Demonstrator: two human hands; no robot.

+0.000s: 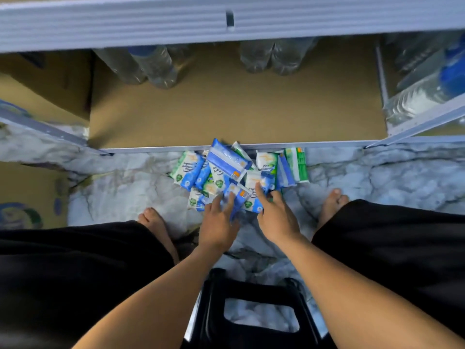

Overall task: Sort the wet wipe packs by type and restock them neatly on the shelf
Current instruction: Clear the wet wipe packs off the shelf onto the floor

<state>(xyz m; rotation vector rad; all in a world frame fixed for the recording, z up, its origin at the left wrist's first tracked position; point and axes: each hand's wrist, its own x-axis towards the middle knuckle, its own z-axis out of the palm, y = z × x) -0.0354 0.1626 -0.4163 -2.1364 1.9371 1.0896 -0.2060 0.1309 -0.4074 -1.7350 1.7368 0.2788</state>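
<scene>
Head view is showing a heap of wet wipe packs (234,172) lying on the marble floor (125,187), touching the front edge of the shelf (226,114). The left hand (217,222) is reaching into the heap's near side, its grip wide, straight fingers touching a blue pack (237,200). The right hand (275,217) is laying its forefinger on a white-and-blue pack (251,181); its other fingers are bending, and whether that grip is holding anything I cannot tell. Water bottles (156,66) are standing at the shelf's back.
</scene>
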